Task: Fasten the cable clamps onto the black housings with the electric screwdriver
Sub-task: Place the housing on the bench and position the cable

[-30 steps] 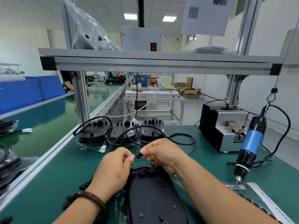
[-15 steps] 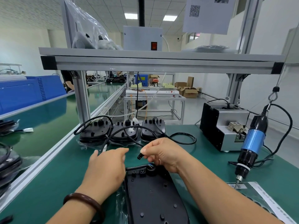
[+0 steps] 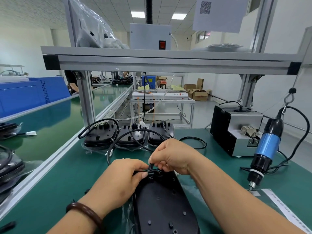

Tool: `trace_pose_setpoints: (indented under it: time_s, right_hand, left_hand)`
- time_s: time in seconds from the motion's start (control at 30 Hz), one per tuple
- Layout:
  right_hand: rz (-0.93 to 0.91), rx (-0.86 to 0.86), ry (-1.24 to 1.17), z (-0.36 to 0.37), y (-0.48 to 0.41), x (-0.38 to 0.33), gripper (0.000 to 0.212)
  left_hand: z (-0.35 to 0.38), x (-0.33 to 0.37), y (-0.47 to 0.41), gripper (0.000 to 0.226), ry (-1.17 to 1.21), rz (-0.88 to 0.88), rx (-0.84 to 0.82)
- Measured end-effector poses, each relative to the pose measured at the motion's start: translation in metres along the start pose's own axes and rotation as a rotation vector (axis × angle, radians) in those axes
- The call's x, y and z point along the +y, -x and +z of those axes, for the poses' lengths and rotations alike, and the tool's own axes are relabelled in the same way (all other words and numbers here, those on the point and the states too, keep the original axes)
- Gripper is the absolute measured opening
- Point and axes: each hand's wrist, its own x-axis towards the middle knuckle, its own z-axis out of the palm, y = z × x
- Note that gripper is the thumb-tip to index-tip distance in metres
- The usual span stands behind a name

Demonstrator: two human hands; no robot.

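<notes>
Clamp (image 3: pixel 150 166) sits pinched in the right hand (image 3: pixel 173 156) over the near housing's (image 3: pixel 162 205) top end on the table (image 3: pixel 67 179). The left hand (image 3: pixel 121 179) pinches the cable (image 3: pixel 110 147) there. Probably the seating step; next comes reaching for the hanging screwdriver (image 3: pixel 266 149).

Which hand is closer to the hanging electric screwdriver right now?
Right. The right hand, pinching the cable clamp over the black housing, has the electric screwdriver hanging to its right; the left hand grips the cable beside it, farther left.
</notes>
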Motion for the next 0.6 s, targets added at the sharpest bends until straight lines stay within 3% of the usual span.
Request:
trace_pose_setpoints:
  time_s: [0.27,0.4,0.6]
  right_hand:
    - [-0.093,-0.064,0.164,-0.0027,0.0049,-0.0013,0.017]
    - [-0.09,-0.135,0.171,-0.0088,0.0074,0.0,0.013]
    - [-0.099,-0.11,0.233,-0.0077,0.0086,0.002,0.011]
  left_hand:
    - [0.0037,0.0007,0.0011,0.002,-0.022,-0.001,0.069]
    - [0.0052,0.0008,0.003,0.018,0.026,-0.008,0.084]
    - [0.0066,0.0013,0.0028,0.014,0.054,0.027,0.074]
